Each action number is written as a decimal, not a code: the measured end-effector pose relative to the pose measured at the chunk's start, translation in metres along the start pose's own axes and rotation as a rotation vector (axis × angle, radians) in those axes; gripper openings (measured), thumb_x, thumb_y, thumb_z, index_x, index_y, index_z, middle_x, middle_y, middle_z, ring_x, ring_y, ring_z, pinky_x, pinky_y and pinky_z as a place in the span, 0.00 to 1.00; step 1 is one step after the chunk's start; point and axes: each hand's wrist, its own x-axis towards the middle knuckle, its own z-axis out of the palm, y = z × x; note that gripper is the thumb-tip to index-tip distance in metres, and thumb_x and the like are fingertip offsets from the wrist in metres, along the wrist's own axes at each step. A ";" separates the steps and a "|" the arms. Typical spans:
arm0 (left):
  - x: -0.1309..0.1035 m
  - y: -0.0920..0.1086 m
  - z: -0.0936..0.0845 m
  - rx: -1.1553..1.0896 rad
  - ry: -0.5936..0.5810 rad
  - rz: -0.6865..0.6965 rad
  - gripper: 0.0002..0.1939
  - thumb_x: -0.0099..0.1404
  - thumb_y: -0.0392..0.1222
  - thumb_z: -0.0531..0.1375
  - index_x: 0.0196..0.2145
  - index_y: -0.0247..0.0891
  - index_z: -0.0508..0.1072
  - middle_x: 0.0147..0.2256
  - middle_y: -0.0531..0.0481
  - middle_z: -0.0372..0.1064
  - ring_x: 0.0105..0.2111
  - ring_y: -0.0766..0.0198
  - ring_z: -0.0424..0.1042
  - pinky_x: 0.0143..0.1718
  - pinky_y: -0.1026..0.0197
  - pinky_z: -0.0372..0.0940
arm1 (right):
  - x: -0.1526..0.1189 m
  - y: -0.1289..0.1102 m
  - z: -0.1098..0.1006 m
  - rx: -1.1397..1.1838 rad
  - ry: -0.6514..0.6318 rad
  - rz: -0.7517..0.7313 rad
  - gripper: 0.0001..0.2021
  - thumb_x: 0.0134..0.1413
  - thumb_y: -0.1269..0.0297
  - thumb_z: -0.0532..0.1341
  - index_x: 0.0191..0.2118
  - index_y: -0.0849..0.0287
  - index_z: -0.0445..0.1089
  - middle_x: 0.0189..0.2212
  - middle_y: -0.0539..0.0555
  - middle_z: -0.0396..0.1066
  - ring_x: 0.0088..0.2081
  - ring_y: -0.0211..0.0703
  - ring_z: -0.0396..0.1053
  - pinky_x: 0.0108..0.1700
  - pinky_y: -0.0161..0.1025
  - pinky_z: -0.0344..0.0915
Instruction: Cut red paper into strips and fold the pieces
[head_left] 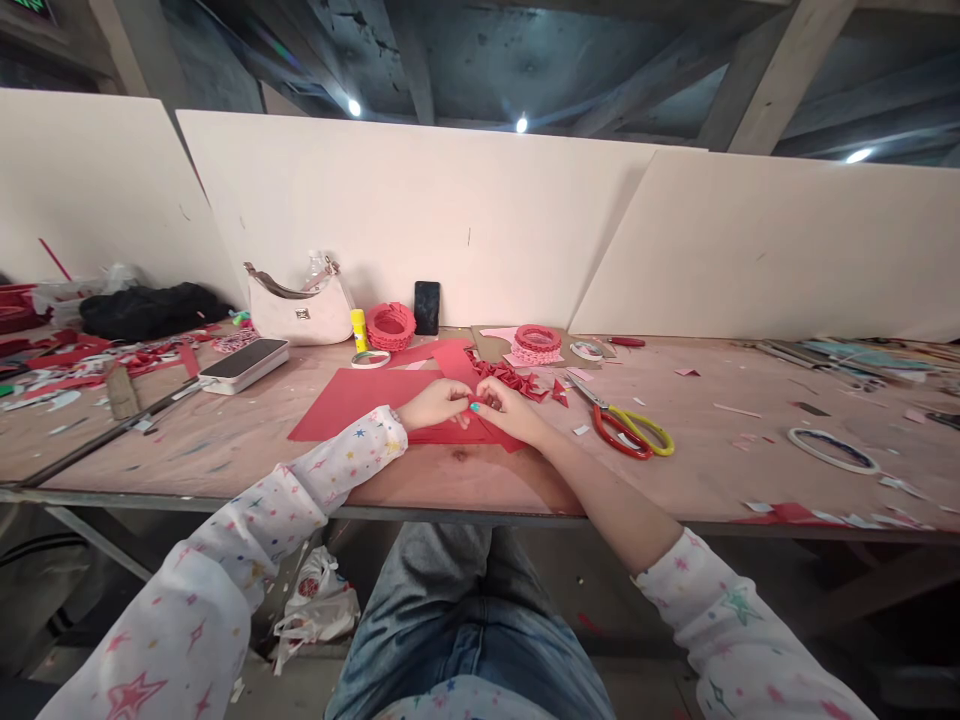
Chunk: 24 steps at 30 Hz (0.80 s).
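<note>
My left hand (437, 404) and my right hand (504, 408) meet above red paper sheets (352, 400) on the table. The fingers of both are pinched together on a small piece of red paper (473, 398), mostly hidden by the fingertips, so its shape does not show. Just behind my right hand lies a heap of folded red paper pieces (517, 381), with one loose folded piece (559, 392) beside it. Scissors with red and yellow handles (637, 432) rest to the right of that hand, blades pointing away.
Along the white boards stand a pale handbag (300, 312), a yellow glue stick (359, 330), stacked red rings (391, 326), a dark phone (427, 307) and pink-red rings (537, 344). A white case (245, 366) lies left. Paper scraps and a white ring (832, 450) lie right.
</note>
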 end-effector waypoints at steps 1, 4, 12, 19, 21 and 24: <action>0.000 0.000 0.000 -0.002 0.008 -0.013 0.08 0.58 0.36 0.51 0.31 0.31 0.69 0.21 0.50 0.68 0.24 0.66 0.71 0.27 0.66 0.65 | 0.000 0.000 0.000 0.012 0.004 -0.010 0.09 0.47 0.63 0.57 0.35 0.57 0.59 0.31 0.49 0.61 0.33 0.39 0.61 0.35 0.36 0.57; -0.001 0.002 0.000 -0.004 -0.012 -0.073 0.09 0.58 0.36 0.51 0.31 0.31 0.69 0.21 0.50 0.69 0.25 0.65 0.71 0.27 0.66 0.66 | 0.000 -0.001 0.000 0.023 -0.008 -0.037 0.15 0.44 0.63 0.60 0.40 0.57 0.60 0.37 0.52 0.64 0.38 0.41 0.63 0.38 0.37 0.59; 0.000 0.001 -0.001 -0.155 -0.110 -0.182 0.12 0.60 0.42 0.51 0.34 0.32 0.69 0.28 0.47 0.71 0.27 0.66 0.72 0.32 0.64 0.66 | 0.004 0.000 -0.004 0.092 0.087 0.049 0.09 0.49 0.69 0.51 0.36 0.61 0.66 0.34 0.54 0.69 0.35 0.40 0.65 0.38 0.38 0.60; 0.002 -0.007 0.000 -0.342 -0.043 -0.262 0.12 0.57 0.46 0.55 0.34 0.32 0.66 0.25 0.47 0.70 0.27 0.63 0.73 0.33 0.59 0.67 | 0.006 0.004 -0.005 0.171 0.102 0.067 0.07 0.44 0.71 0.52 0.30 0.60 0.65 0.30 0.51 0.66 0.32 0.38 0.63 0.36 0.36 0.59; 0.003 -0.010 0.001 -0.400 -0.021 -0.272 0.12 0.56 0.45 0.56 0.33 0.33 0.65 0.24 0.48 0.69 0.26 0.63 0.72 0.32 0.58 0.67 | 0.005 0.004 -0.005 0.169 0.099 0.069 0.06 0.44 0.72 0.52 0.29 0.60 0.64 0.30 0.51 0.66 0.33 0.39 0.62 0.37 0.36 0.58; 0.003 -0.011 0.001 -0.487 -0.015 -0.287 0.13 0.57 0.47 0.55 0.32 0.32 0.64 0.24 0.47 0.69 0.24 0.63 0.72 0.30 0.59 0.67 | 0.004 0.003 -0.006 0.160 0.096 0.074 0.05 0.44 0.72 0.51 0.28 0.60 0.64 0.30 0.50 0.65 0.34 0.39 0.62 0.38 0.37 0.57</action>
